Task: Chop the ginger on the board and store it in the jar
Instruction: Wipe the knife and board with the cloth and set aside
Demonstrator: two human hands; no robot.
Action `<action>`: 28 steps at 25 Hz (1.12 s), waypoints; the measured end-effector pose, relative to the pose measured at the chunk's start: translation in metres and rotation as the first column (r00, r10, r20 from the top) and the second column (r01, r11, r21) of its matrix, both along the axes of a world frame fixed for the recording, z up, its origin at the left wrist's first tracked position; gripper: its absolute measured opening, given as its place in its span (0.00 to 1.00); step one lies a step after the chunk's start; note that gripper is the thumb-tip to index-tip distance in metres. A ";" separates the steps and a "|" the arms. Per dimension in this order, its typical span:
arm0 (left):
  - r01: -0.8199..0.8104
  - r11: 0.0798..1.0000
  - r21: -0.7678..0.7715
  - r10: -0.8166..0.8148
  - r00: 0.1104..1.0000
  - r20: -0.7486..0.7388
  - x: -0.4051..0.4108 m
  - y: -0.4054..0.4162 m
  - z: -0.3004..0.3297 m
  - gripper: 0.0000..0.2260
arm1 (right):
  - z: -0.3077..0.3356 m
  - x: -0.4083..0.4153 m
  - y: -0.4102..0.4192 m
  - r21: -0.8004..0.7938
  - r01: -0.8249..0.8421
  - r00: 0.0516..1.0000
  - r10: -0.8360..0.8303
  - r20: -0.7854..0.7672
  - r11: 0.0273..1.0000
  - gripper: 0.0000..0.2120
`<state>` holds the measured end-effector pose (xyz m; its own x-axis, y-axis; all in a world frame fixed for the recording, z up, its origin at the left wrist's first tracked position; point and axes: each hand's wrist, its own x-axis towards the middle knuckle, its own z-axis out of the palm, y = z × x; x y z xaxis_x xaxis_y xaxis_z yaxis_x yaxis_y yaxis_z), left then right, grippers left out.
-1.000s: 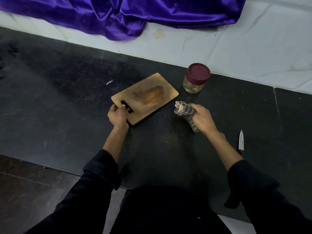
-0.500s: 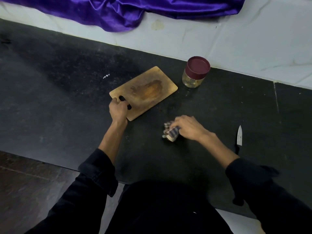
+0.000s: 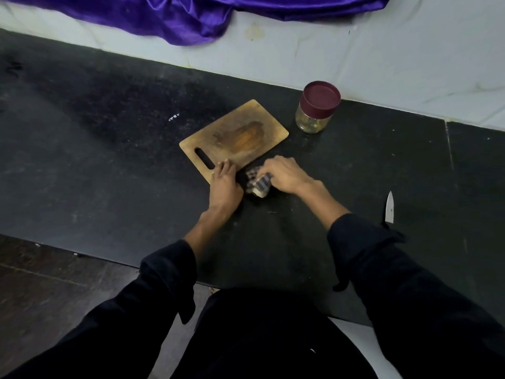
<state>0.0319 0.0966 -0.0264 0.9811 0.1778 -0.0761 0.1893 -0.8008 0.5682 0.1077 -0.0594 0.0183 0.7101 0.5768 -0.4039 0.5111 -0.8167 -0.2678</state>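
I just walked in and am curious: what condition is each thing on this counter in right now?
Jar: upright, lid on.
Cutting board: flat on the counter, stained, no ginger on it.
Knife: lying on the counter, untouched.
Striped cloth: bunched up, gripped by the right hand.
Left hand: fingers resting on the board's near edge.
Purple fabric: draped, crumpled.

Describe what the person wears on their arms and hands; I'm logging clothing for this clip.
Both arms wear long dark, near-black sleeves. The left sleeve has a loose, unfastened cuff; the right sleeve is bunched at the forearm. The left hand and right hand are bare.
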 end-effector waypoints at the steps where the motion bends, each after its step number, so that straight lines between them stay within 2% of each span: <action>1: 0.035 0.995 0.088 -0.034 0.999 -0.014 -0.003 -0.001 -0.005 0.25 | 0.003 0.001 -0.015 -0.008 0.008 0.998 -0.008 -0.063 1.000 0.22; 3: 0.062 0.981 0.186 -0.059 0.998 -0.024 -0.007 -0.005 -0.006 0.27 | 0.018 0.007 -0.049 0.018 0.095 0.985 -0.091 -0.149 0.995 0.21; 4: 0.063 0.977 0.205 -0.058 0.998 -0.030 -0.007 -0.005 -0.006 0.28 | 0.027 0.015 -0.062 0.077 0.198 0.973 -0.187 -0.137 0.977 0.21; 6: 0.062 0.973 0.223 -0.051 0.997 -0.052 -0.006 -0.006 -0.005 0.29 | 0.042 0.038 -0.077 0.222 0.383 0.921 -0.389 -0.018 0.897 0.25; 8: 0.061 0.967 0.248 -0.047 0.997 -0.061 -0.007 -0.009 -0.005 0.29 | 0.039 0.062 -0.076 0.267 0.433 0.887 -0.460 0.046 0.861 0.25; 11: 0.056 0.965 0.258 -0.040 0.997 -0.068 -0.006 -0.010 -0.008 0.29 | 0.009 0.071 -0.050 0.109 0.365 0.926 -0.372 0.057 0.925 0.26; 13: 0.041 0.967 0.250 -0.027 0.998 -0.059 -0.004 -0.010 -0.009 0.29 | -0.008 0.058 -0.036 0.021 0.382 0.921 -0.383 0.069 0.924 0.27; 17: 0.045 0.967 0.251 -0.025 0.996 -0.082 -0.004 -0.010 -0.009 0.29 | -0.002 0.015 -0.040 0.010 0.364 0.929 -0.364 0.062 0.931 0.26; 21: 0.069 0.969 0.239 -0.042 0.993 -0.114 -0.004 -0.009 -0.007 0.30 | 0.019 -0.042 -0.056 0.059 0.225 0.962 -0.212 -0.174 0.973 0.26; 23: 0.076 0.967 0.242 -0.050 0.992 -0.114 -0.003 -0.007 -0.004 0.30 | 0.033 -0.019 -0.060 0.076 0.249 0.958 -0.235 -0.163 0.965 0.25; 25: 0.093 0.965 0.245 -0.065 0.991 -0.120 -0.005 -0.006 0.000 0.30 | 0.037 0.017 -0.057 0.078 0.313 0.948 -0.306 -0.087 0.947 0.23; 28: 0.129 0.956 0.265 -0.099 0.987 -0.123 -0.007 -0.002 0.003 0.30 | 0.013 0.018 -0.033 0.052 0.268 0.963 -0.267 -0.031 0.962 0.22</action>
